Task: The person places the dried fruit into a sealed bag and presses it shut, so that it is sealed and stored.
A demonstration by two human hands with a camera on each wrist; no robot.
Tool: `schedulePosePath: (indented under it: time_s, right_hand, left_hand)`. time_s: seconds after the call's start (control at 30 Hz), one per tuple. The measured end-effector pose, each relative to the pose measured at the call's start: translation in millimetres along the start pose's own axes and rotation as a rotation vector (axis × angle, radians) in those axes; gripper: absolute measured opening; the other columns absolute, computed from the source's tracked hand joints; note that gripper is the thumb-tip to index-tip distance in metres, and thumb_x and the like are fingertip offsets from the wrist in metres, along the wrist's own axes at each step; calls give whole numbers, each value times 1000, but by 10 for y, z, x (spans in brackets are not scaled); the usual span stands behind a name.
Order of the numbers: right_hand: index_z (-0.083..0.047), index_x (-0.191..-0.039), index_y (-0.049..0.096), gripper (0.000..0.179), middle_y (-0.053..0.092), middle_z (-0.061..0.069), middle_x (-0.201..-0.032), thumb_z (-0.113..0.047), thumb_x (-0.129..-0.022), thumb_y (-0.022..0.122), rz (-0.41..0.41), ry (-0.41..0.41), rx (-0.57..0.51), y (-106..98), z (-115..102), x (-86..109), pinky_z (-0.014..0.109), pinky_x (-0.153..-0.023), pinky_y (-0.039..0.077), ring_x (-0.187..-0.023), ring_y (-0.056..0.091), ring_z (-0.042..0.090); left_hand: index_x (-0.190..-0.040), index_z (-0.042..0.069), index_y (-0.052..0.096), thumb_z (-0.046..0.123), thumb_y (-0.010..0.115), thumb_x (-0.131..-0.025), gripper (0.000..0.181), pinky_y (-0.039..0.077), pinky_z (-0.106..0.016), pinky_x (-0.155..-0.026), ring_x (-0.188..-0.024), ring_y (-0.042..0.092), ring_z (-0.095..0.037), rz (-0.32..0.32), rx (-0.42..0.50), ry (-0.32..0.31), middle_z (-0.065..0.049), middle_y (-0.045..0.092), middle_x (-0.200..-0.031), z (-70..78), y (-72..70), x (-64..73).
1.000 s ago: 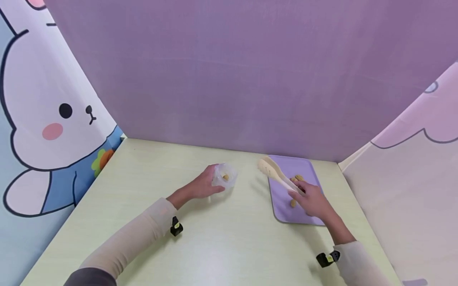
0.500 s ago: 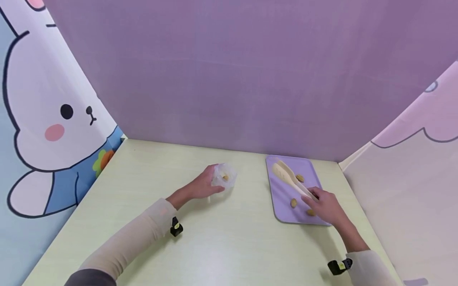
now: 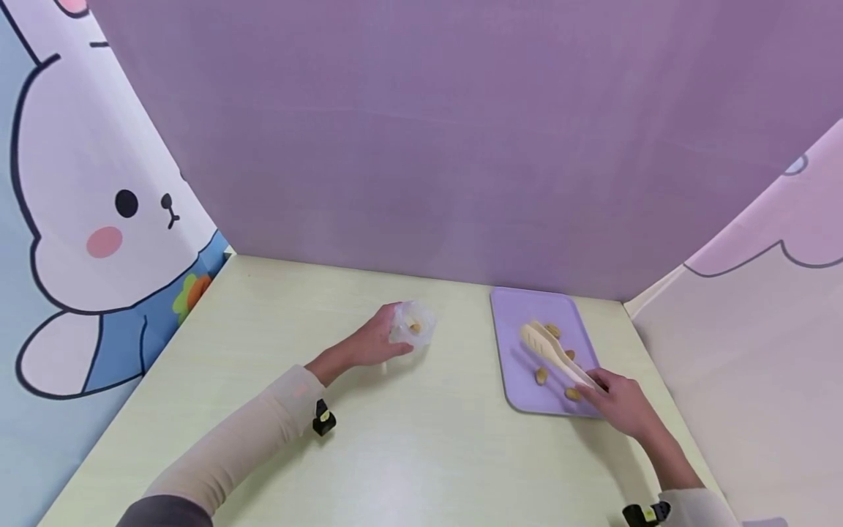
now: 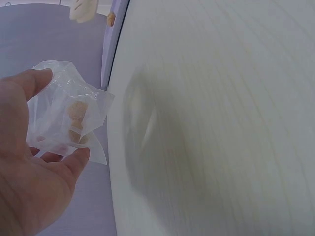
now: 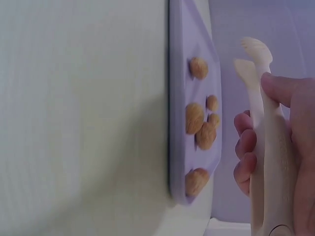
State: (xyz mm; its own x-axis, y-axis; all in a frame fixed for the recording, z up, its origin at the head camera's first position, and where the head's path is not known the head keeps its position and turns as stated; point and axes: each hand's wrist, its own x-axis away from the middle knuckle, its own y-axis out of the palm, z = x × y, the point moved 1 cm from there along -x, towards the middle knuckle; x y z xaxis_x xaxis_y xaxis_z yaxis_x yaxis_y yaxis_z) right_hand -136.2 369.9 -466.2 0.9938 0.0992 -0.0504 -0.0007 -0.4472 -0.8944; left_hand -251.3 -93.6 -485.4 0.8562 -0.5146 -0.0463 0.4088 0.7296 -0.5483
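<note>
My left hand (image 3: 377, 340) holds a clear plastic bag (image 4: 59, 98) upright, thumb and fingers around its side. Brown walnuts (image 4: 77, 118) show through the bag's film. In my right hand (image 3: 624, 404) is a pair of cream tongs (image 5: 268, 113), gripped partway along its arms. The tong tips (image 3: 536, 338) hover over the purple tray (image 3: 520, 307), slightly apart, with nothing seen between them. Several walnuts (image 5: 195, 118) lie scattered on the tray; in the head view one walnut (image 3: 571, 394) sits near the right hand.
The pale wooden table (image 3: 408, 454) runs under both arms. Behind it rises a purple backdrop (image 3: 421, 146), close to the tray's far edge. A cartoon-printed curtain (image 3: 72, 293) borders the left side, and another printed curtain (image 3: 757, 351) the right.
My right hand has moved right and nearer to me, bringing the tong tips from left of the tray to above its middle. The tips have drawn closer together. The left hand stays still.
</note>
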Motion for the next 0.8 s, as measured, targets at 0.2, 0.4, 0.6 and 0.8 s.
schedulePosePath:
  time_s: [0.2, 0.4, 0.6, 0.8]
  right_hand:
    - [-13, -99, 67, 18, 50, -7, -66, -31, -97, 68, 27, -39, 34, 23, 135, 85, 24, -56, 35, -60, 43, 6]
    - [-11, -103, 69, 23, 51, -6, -65, -33, -97, 67, 2, 14, 27, 45, 234, 152, 25, -55, 35, -59, 42, 8]
    - [-7, -107, 72, 23, 51, -8, -64, -28, -96, 68, -14, 10, 5, 97, 278, 217, 24, -55, 36, -57, 42, 5]
    - [-7, -112, 72, 26, 51, -8, -64, -27, -95, 70, -6, 2, 13, 114, 281, 247, 24, -55, 36, -58, 42, 4]
  left_hand:
    - [-156, 0, 23, 19, 74, -89, 86, 41, -52, -112, -128, 47, -30, 1, -1, -13, -18, 43, -143, -9, 2, 4]
    - [-156, 0, 23, 19, 74, -90, 86, 40, -52, -113, -130, 47, -30, 4, -7, -11, -18, 43, -144, -13, 0, 5]
    - [-156, -1, 23, 20, 74, -89, 86, 41, -52, -112, -128, 48, -30, -1, -10, -4, -19, 44, -142, -23, 2, 10]
    - [-157, 1, 23, 21, 74, -89, 87, 40, -51, -113, -128, 48, -30, -6, -21, -25, -17, 44, -142, -33, 10, 1]
